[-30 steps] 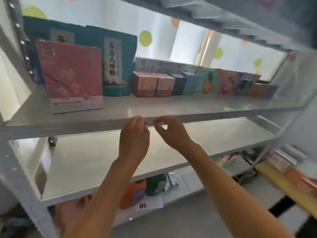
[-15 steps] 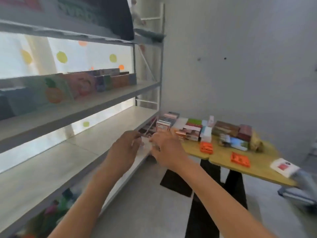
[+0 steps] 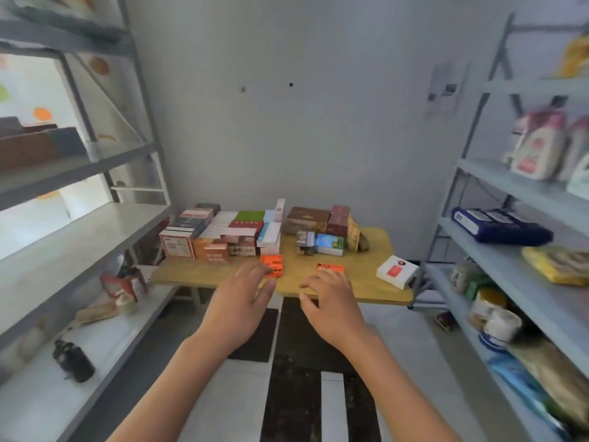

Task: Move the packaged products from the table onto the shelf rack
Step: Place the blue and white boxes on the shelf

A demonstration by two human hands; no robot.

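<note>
As both bare hands reach forward empty with fingers loosely spread, the left hand [image 3: 238,306] and right hand [image 3: 331,304] hover at the near edge of the yellow wooden worktop [image 3: 366,283]. Two flat orange packets [image 3: 272,264] lie just beyond the fingertips. Farther back, stacked packaged product boxes [image 3: 223,234] crowd the worktop, between the grey metal shelf rack [image 3: 79,224] and a pale blue rack [image 3: 510,237].
</note>
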